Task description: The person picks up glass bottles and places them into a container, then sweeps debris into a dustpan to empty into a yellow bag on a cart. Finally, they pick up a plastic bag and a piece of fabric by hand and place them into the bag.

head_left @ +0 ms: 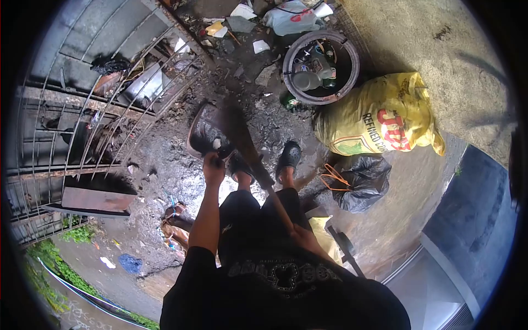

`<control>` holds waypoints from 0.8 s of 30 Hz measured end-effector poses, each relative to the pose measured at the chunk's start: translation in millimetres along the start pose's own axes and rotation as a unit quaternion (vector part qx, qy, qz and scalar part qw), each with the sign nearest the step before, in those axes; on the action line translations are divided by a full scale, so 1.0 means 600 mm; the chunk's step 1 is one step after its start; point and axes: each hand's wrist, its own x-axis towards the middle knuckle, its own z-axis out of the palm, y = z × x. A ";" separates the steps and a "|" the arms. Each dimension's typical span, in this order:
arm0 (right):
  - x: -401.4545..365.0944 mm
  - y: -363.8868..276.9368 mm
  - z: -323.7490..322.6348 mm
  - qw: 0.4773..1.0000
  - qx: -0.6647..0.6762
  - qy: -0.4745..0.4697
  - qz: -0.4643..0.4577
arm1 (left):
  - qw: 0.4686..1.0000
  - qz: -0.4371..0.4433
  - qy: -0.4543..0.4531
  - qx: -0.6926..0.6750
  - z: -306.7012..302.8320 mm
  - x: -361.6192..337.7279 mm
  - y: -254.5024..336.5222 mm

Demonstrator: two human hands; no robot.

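My left hand (213, 168) is closed on the dark handle of a dustpan (207, 130), which rests on the dirty ground just ahead of my feet. Low at my right side, my right hand (301, 235) is wrapped round the long brown handle of a broom (279, 209). The broom's dark, blurred head (235, 124) reaches forward beside the dustpan's right edge. Something small and pale lies in the dustpan. The fingers of my right hand are mostly hidden.
A round bin (356, 71) with glass bottles stands at the front right, beside a full yellow sack (379, 118). Behind the sack lies a black plastic bag (366, 184). Metal grilles (71, 99) line the left. Scraps and a white bag (291, 19) lie ahead.
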 end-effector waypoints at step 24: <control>-0.018 -0.048 -0.099 0.984 -0.013 0.178 0.023 | 0.986 -0.048 0.074 0.143 0.001 -0.072 0.045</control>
